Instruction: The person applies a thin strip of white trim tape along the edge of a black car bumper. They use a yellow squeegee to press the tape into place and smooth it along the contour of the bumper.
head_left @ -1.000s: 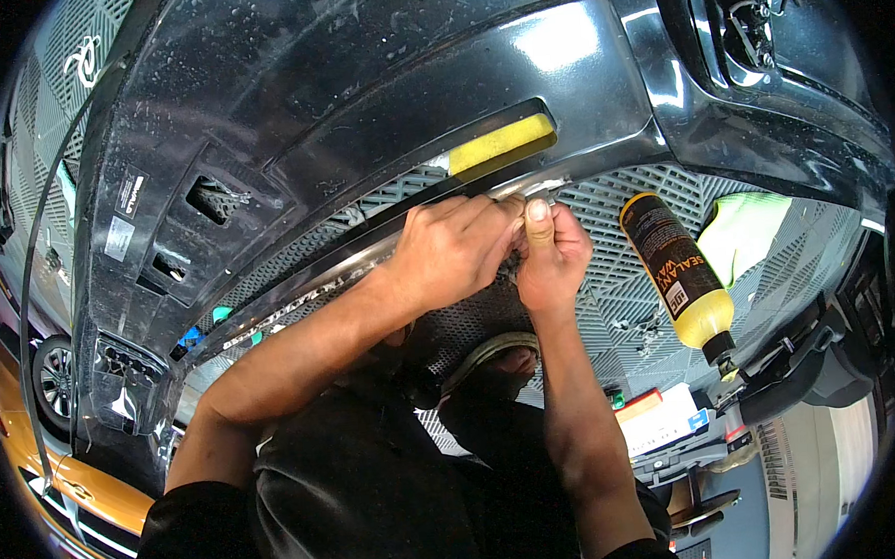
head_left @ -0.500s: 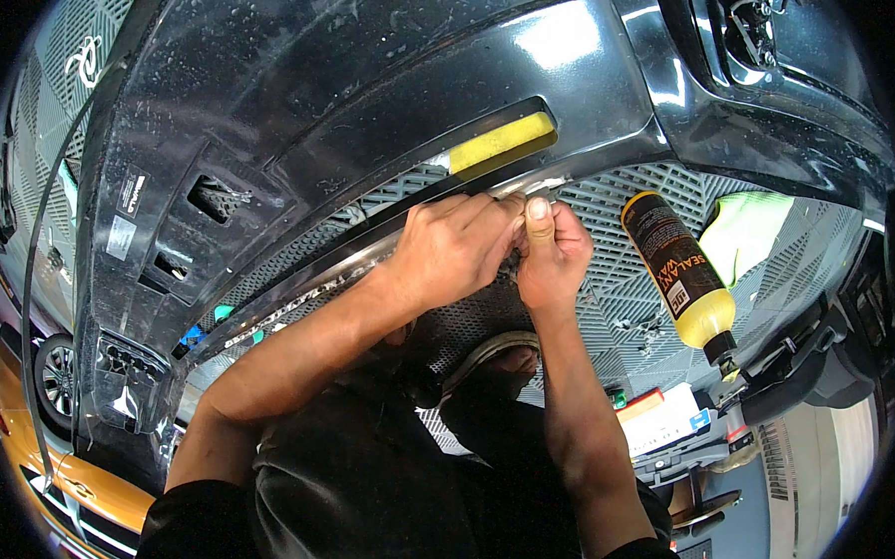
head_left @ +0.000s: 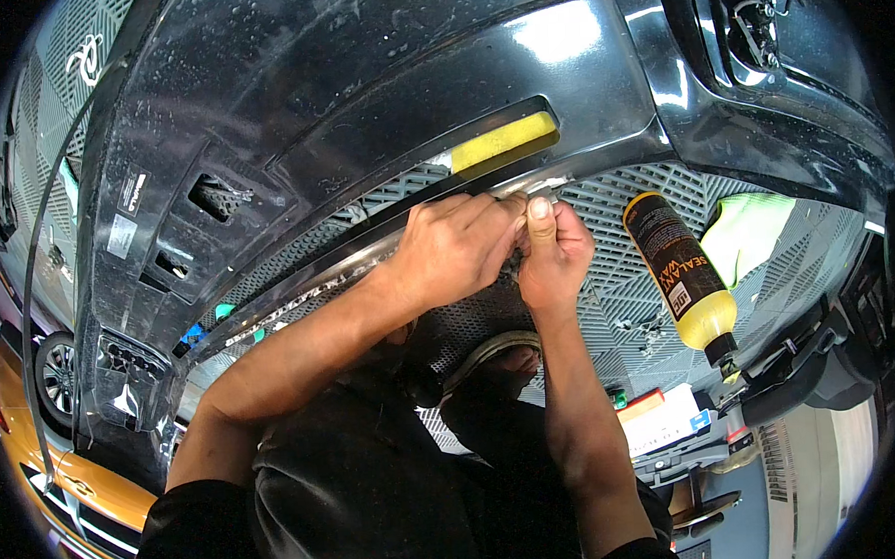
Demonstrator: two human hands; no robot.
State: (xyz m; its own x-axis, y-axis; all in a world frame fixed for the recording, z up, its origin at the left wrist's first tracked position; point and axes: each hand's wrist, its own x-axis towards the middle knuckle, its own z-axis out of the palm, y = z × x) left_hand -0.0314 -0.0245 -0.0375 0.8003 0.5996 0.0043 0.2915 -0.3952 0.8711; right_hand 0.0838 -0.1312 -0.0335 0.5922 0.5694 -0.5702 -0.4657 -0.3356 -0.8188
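Note:
A large black car bumper [head_left: 399,92] stretches across the view, its inner side scuffed and dusty. Both my hands meet at its near lower edge, beside a slot-shaped opening. The fingers of my left hand [head_left: 458,237] are bent and pressed together at the edge. Right against them, my right hand [head_left: 554,255] is closed in a pinch, thumb on top. A small, light-coloured bit shows at its fingertips, too small to name. What my left fingers grip is hidden behind them. A long shiny strip [head_left: 351,252] runs along the edge to the left of my hands.
Right of my hands is a bottle [head_left: 677,274] of yellow liquid with a dark label, beside a pale green cloth [head_left: 750,228]. Something yellow [head_left: 501,142] shows through the bumper's slot. Grey grid tiles [head_left: 609,317] cover the floor. An orange car [head_left: 72,481] stands at left.
Almost nothing differs. Both hands keep the same pinched hold at the bumper's edge, and the view has shifted very slightly.

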